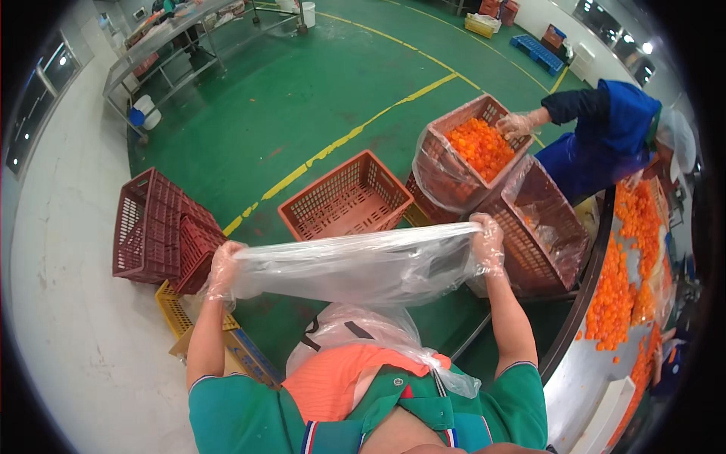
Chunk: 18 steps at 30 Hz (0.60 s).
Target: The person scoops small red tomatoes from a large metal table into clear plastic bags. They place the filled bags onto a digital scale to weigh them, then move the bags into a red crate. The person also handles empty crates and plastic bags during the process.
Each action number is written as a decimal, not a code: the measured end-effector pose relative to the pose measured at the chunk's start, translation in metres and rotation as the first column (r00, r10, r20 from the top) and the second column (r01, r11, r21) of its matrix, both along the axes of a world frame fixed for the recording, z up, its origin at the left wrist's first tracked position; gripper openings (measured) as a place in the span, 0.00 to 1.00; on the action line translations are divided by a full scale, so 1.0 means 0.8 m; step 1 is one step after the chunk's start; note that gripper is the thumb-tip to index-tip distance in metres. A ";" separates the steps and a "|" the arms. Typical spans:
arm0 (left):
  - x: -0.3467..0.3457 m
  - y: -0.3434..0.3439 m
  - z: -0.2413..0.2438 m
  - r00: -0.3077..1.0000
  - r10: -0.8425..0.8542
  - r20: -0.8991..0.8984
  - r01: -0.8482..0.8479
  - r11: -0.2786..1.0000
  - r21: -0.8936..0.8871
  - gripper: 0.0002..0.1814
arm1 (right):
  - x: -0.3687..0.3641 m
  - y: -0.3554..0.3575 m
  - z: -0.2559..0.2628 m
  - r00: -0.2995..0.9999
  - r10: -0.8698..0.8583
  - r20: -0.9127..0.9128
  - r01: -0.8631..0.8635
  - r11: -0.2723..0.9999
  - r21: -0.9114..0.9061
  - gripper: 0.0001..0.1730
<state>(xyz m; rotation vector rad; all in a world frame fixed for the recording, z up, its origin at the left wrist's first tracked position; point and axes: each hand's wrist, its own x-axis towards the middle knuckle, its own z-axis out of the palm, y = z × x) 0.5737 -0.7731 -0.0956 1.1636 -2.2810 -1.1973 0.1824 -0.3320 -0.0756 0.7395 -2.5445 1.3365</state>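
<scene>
A clear plastic bag (351,267) is stretched wide in front of me, its upper edge pulled nearly straight. At one end my left hand (225,269), in a thin clear glove, grips the plastic. My right hand (488,244), gloved the same way, clasps the opposite end. Just beyond the bag stands a reddish-brown perforated plastic crate (347,200) on the floor, with no contents visible in it. The bag's upper edge covers the crate's near side.
Right of me, a bag-lined crate (431,147) holds orange pieces (479,148), with a co-worker's gloved hand (515,125) on its rim. Another lined crate (533,249) leans below. Orange pieces cover a metal table (573,391). Stacked crates (148,227) stand left, beside a cardboard box (249,354).
</scene>
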 end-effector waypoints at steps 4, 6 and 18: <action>-0.023 -0.104 -0.033 0.999 -0.036 0.016 0.039 0.951 -0.308 0.07 | -0.110 -0.058 -0.030 0.994 -0.110 0.027 0.106 0.984 0.144 0.14; -0.051 -0.154 0.017 0.996 0.057 -0.065 -0.079 0.909 -0.409 0.09 | -0.171 -0.113 -0.036 0.996 -0.077 0.049 0.075 0.996 0.040 0.16; -0.057 -0.101 -0.021 0.884 0.021 0.467 -0.021 1.000 -0.004 0.17 | -0.194 -0.150 -0.159 0.927 0.283 0.248 -0.314 0.220 0.924 0.18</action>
